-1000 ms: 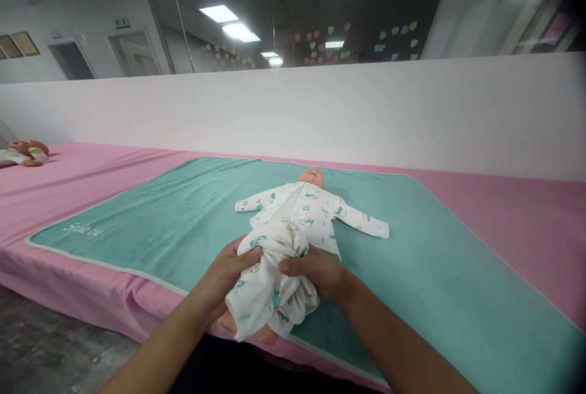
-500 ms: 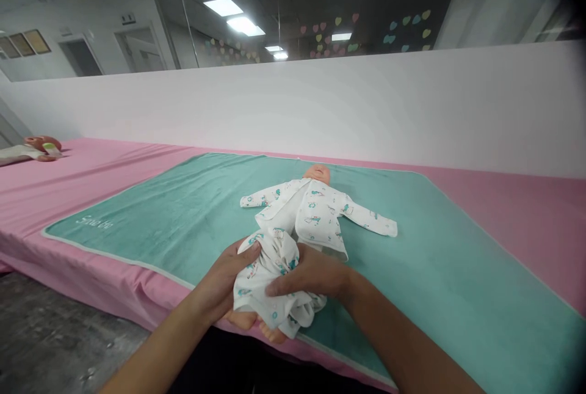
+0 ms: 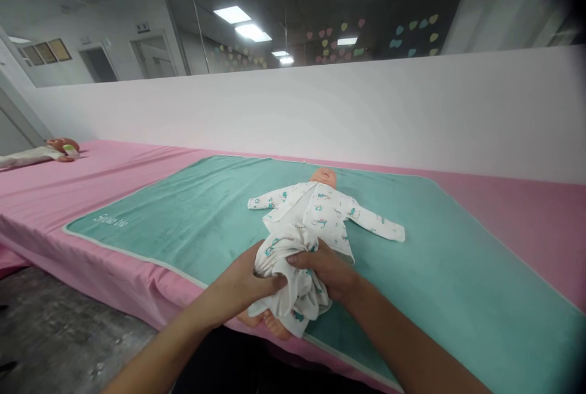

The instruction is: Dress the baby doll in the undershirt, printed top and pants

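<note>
A baby doll [image 3: 323,176] lies on its back on a teal towel [image 3: 183,211], wearing a white printed sleepsuit [image 3: 315,207] with its arms spread. The lower part of the suit is bunched into a loose wad [image 3: 293,284]. My left hand [image 3: 249,278] grips that wad from the near left, and my right hand [image 3: 323,269] grips it from the right. The doll's bare feet [image 3: 270,324] stick out below the cloth. Its legs are hidden inside the folds.
The towel lies on a long pink padded mat [image 3: 91,198] along a low white wall [image 3: 293,113]. A second doll [image 3: 64,148] lies at the far left of the mat. Grey concrete floor [image 3: 68,321] shows below the mat's near edge.
My left hand has moved right and closed further over the cloth. The wad is gathered tighter between both hands. The whole scene has shifted slightly right in view.
</note>
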`<action>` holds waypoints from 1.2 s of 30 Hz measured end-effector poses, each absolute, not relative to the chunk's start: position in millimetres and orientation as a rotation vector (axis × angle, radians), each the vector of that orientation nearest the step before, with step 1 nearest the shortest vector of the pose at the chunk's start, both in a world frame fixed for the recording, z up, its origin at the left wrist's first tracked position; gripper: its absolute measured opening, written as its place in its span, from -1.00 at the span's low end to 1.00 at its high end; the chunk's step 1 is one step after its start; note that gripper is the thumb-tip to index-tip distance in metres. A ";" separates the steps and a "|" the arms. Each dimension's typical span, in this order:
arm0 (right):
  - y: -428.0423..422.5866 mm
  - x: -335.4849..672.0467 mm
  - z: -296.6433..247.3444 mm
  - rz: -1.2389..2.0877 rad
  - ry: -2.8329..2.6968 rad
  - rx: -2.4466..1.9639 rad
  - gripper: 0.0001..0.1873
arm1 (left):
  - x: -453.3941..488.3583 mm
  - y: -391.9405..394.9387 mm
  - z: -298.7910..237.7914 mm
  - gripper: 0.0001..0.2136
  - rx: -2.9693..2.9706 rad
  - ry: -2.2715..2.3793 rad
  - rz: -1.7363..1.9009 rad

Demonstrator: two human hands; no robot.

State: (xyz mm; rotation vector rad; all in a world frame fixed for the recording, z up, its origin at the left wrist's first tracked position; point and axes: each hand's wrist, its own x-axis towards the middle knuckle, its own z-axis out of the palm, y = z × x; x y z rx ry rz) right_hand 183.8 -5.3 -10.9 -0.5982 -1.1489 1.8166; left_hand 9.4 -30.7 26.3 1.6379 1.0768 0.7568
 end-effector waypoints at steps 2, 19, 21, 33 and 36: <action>-5.7 184.0 -10.7 1.829 -1.123 -0.571 -0.68 | 15.4 -30.0 23.0 -0.62 1.692 1.217 0.811; -7.5 189.5 -4.2 1.707 -1.664 -0.766 -0.53 | 25.8 -30.2 15.2 -0.68 1.987 1.541 1.028; -8.6 185.4 -1.4 1.570 -1.779 -0.852 -0.65 | 19.0 -40.0 12.7 -0.76 1.895 1.576 1.039; -5.8 148.6 0.6 0.933 -2.304 -1.027 -0.72 | -13.2 -90.7 -15.7 -0.77 1.338 1.759 1.057; -8.8 144.6 1.8 0.897 -2.347 -0.979 -0.80 | -24.1 -89.1 -30.7 -0.75 1.302 1.696 1.110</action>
